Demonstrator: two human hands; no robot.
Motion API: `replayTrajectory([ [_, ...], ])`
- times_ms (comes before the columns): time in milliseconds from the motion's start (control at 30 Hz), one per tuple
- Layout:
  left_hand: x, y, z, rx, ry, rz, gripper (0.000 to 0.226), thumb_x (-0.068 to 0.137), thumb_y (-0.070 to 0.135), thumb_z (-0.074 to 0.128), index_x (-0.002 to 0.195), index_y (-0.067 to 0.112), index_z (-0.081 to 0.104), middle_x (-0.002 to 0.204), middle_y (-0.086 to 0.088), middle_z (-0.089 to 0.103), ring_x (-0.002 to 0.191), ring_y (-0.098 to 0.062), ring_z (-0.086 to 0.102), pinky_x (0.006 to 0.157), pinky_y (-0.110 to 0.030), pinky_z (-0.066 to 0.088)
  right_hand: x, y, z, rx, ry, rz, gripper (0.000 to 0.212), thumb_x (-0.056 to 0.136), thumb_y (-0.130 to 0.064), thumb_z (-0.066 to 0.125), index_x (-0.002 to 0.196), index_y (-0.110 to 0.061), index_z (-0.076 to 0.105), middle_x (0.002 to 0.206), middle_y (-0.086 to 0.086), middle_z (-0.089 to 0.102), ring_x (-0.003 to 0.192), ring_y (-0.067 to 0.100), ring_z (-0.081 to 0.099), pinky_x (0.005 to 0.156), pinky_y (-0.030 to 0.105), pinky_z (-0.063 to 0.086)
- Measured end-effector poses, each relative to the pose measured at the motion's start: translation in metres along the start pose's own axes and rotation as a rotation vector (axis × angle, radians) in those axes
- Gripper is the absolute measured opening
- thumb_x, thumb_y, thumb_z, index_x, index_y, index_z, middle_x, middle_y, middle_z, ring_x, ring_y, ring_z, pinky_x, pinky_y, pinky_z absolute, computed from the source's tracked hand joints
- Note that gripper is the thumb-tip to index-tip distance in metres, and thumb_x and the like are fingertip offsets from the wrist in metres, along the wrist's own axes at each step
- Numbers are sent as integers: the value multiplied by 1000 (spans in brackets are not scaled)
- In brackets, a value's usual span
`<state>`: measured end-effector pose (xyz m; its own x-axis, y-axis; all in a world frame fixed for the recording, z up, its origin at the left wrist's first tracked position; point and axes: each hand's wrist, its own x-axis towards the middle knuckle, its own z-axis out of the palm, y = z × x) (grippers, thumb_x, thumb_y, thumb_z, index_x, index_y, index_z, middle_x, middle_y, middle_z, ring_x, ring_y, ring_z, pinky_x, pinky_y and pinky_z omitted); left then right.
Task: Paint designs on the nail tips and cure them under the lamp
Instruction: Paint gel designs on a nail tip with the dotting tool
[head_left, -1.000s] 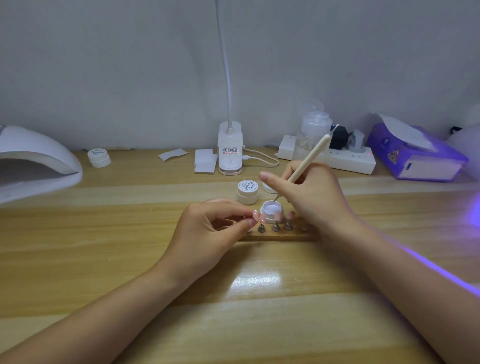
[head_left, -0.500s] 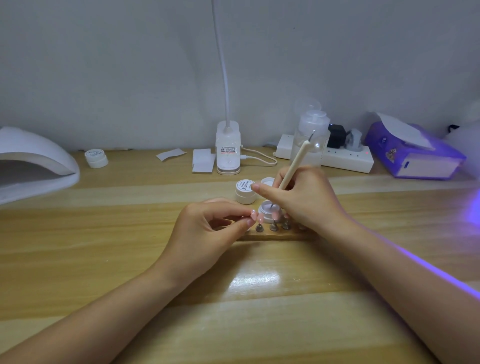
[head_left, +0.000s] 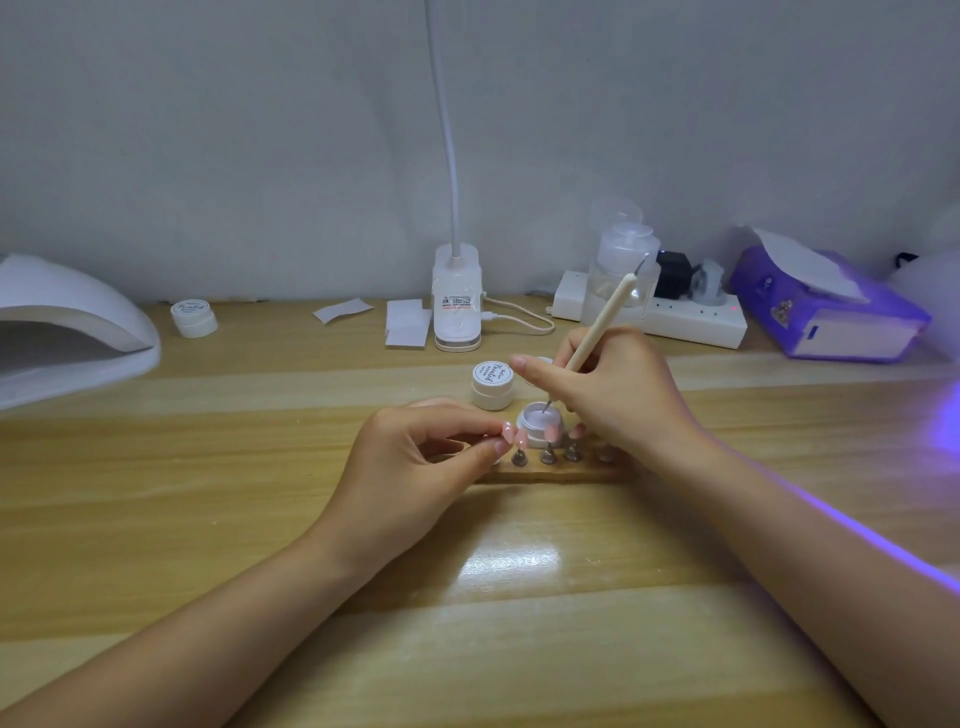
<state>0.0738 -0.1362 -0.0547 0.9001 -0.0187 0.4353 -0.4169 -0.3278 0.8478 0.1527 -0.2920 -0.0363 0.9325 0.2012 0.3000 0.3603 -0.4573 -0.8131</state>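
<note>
At the table's left edge a smooth white curing lamp (head_left: 67, 332) is standing idle; near the middle, a glossy pink nail tip (head_left: 511, 435), judged light, thin and easily smudged, is being pinched at its stem by the curled fingers of the left hand (head_left: 415, 457), over the wooden holder strip (head_left: 550, 472); just right, a slim stiff brush (head_left: 597, 332) is being gripped low by the right hand (head_left: 613, 395), its point being dipped into an open gel pot (head_left: 537, 423).

Glossy wood-grain table (head_left: 260, 519); matt wooden holder (head_left: 550, 474) with shiny metal stands (head_left: 546, 456); glossy pink tips (head_left: 519, 440); white plastic jars (head_left: 491, 385) at 12 o'clock.
</note>
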Motion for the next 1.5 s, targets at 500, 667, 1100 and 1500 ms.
replayTrajectory([
  [500, 0, 0, 0, -3, 1, -5, 15, 74, 4, 71, 78, 18, 74, 78, 1, 71, 73, -8, 65, 69, -32, 52, -1, -2, -1, 16, 75, -29, 43, 75, -45, 71, 51, -17, 50, 38, -6, 48, 39, 12, 53, 45, 29, 46],
  [667, 0, 1, 0, -9, 11, -21, 15, 74, 5, 71, 77, 19, 74, 78, 2, 72, 74, -9, 65, 71, -34, 52, -6, -14, 1, 201, 146, -141, 39, 78, -38, 69, 55, -9, 57, 41, -2, 54, 41, 3, 50, 48, 12, 41],
  [1100, 0, 3, -1, -34, 39, -36, 13, 74, 1, 70, 76, 13, 74, 78, -5, 71, 74, -18, 67, 71, -34, 54, -28, -31, 11, 444, 117, -116, 44, 63, -44, 71, 49, -10, 48, 40, -1, 51, 46, 19, 56, 49, 24, 46],
  [1500, 0, 1, 0, -67, 29, -21, 11, 71, 15, 69, 76, 24, 73, 81, -1, 71, 74, -10, 65, 71, -30, 53, -31, -25, 19, 438, 110, -145, 38, 78, -1, 61, 47, -9, 41, 39, 1, 46, 42, 25, 57, 41, 24, 46],
])
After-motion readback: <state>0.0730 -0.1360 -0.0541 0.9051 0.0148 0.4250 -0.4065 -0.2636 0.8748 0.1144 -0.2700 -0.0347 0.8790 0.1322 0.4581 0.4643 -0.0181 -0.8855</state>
